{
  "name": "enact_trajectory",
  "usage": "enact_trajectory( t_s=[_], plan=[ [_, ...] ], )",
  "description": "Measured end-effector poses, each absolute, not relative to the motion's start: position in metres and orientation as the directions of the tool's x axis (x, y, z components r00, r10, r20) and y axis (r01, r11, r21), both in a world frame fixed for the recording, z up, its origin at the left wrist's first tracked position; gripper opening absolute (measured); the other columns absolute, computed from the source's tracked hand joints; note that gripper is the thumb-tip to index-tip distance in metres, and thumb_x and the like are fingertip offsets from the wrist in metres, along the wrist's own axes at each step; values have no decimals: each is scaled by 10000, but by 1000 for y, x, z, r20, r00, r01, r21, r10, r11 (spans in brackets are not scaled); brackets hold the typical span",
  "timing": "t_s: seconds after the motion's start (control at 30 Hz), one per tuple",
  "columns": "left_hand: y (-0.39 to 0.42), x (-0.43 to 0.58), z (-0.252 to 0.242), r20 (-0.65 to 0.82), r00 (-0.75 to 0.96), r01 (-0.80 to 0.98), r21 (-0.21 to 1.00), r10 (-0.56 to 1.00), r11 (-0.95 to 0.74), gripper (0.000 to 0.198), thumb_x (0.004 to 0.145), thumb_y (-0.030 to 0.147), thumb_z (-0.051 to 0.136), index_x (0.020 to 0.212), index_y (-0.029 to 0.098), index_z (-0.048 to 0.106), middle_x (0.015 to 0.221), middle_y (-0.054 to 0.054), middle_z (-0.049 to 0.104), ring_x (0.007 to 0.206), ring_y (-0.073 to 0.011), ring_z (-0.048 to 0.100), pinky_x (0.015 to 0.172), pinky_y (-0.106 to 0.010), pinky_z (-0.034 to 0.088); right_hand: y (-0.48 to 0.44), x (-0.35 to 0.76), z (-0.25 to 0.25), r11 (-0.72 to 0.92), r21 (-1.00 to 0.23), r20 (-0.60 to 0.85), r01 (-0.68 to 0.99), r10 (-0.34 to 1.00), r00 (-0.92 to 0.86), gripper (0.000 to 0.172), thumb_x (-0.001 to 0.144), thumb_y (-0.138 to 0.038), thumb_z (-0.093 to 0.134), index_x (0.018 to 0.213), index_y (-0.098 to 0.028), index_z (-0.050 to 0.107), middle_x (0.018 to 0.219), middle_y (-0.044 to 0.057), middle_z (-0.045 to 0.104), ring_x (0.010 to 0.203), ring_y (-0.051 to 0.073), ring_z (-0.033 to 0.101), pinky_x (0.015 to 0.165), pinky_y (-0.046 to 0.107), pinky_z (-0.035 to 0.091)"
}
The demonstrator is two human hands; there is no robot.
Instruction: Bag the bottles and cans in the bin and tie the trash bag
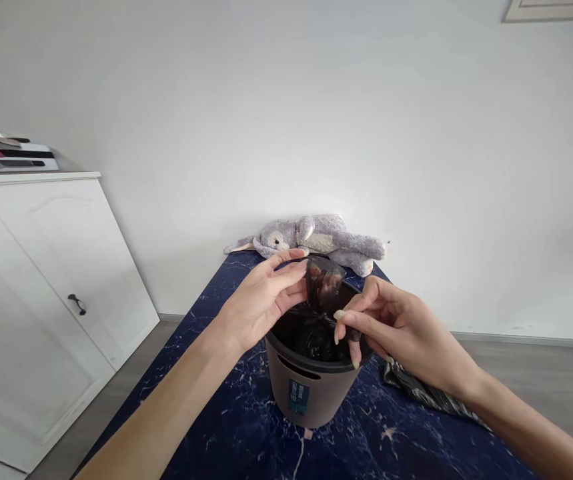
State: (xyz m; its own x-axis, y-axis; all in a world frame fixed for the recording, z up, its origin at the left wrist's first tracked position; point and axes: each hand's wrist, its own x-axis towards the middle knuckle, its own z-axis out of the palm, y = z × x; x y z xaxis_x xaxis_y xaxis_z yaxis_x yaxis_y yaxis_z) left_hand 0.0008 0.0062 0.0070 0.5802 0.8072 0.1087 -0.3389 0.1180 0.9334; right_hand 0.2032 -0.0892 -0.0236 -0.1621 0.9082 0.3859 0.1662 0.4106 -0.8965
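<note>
A grey-brown trash can point(311, 393) with a dark rim and a teal label stands upright on the blue marbled table. Inside it bunches a thin black garbage bag point(324, 280), its upper part drawn up above the rim. My left hand point(279, 290) pinches the bag's edge between thumb and fingers, over the can's left side. On the right, my right hand point(381, 320) grips another gathered part of the bag with thumb and forefinger, close to the rim. The lower part of the bag is partly hidden in the can's dark inside.
A plush rabbit point(316, 237) lies on its side along the table's far end, against the white wall. More folded black plastic point(423, 390) rests on the table point(236, 433) beneath my right forearm. A white cabinet point(51, 280) stands at the left.
</note>
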Motion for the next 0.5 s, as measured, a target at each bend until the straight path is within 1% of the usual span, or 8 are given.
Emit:
enact_trajectory(
  t_s=[0.03, 0.07, 0.13, 0.2, 0.27, 0.4, 0.43, 0.5],
  plan=[
    [4, 2, 9, 79, 599, -357, 917, 796, 177, 179, 999, 163, 687, 1155, 208, 611, 953, -40, 705, 922, -201, 743, 944, -384, 590, -87, 202, -22, 393, -908, 370, 145, 915, -159, 335, 1023, -467, 731, 868, -219, 567, 804, 32, 801, 540, 127, 710, 423, 196, 451],
    [3, 2, 10, 60, 609, -364, 907, 791, 212, 168, 1002, 161, 683, 1148, 208, 613, 891, -24, 673, 874, -194, 729, 905, -378, 594, -86, 202, -21, 396, -906, 375, 153, 915, -150, 345, 1023, -475, 728, 864, -222, 555, 772, 23, 786, 524, 120, 688, 422, 195, 435],
    [1, 1, 12, 55, 595, -362, 909, 802, 207, 165, 1000, 161, 693, 1147, 206, 634, 807, 12, 588, 732, -149, 646, 793, -338, 573, -84, 204, -19, 436, -866, 417, 246, 900, -130, 332, 1032, -472, 710, 866, -227, 559, 740, 9, 765, 530, 117, 665, 479, 219, 487],
    [-1, -2, 12, 64, 554, -319, 937, 830, 141, 155, 1006, 184, 696, 1156, 203, 659, 807, 23, 547, 642, -107, 521, 690, -294, 505, -82, 206, -20, 484, -786, 475, 385, 871, -126, 291, 1049, -454, 682, 892, -238, 568, 731, -6, 752, 541, 121, 654, 520, 239, 514],
    [-3, -4, 10, 84, 506, -219, 975, 859, 33, 153, 1038, 249, 667, 1187, 214, 663, 857, 10, 573, 666, -110, 494, 674, -284, 457, -81, 208, -21, 523, -677, 521, 518, 838, -165, 228, 1073, -415, 643, 935, -247, 574, 729, -20, 743, 557, 127, 653, 519, 242, 490],
    [-7, -8, 3, 158, 504, 28, 980, 849, -199, 243, 1088, 396, 583, 1298, 276, 608, 910, -2, 653, 823, -169, 588, 768, -312, 446, -79, 213, -25, 568, -438, 576, 697, 772, -267, 81, 1106, -327, 577, 1064, -261, 557, 735, -47, 709, 581, 138, 648, 526, 252, 432],
    [-8, -9, 1, 170, 514, 71, 968, 841, -239, 262, 1092, 419, 568, 1316, 284, 593, 911, -3, 665, 820, -174, 588, 758, -317, 433, -78, 215, -26, 561, -400, 578, 725, 768, -276, 64, 1108, -322, 574, 1110, -264, 545, 746, -51, 707, 580, 140, 645, 531, 255, 427],
    [-7, -14, -3, 183, 516, 139, 946, 837, -292, 293, 1096, 462, 541, 1333, 291, 572, 913, -8, 679, 784, -178, 573, 709, -320, 396, -77, 221, -27, 533, -363, 564, 765, 779, -275, 112, 1111, -330, 573, 1187, -268, 518, 769, -50, 712, 581, 149, 651, 536, 261, 427]
  ],
)
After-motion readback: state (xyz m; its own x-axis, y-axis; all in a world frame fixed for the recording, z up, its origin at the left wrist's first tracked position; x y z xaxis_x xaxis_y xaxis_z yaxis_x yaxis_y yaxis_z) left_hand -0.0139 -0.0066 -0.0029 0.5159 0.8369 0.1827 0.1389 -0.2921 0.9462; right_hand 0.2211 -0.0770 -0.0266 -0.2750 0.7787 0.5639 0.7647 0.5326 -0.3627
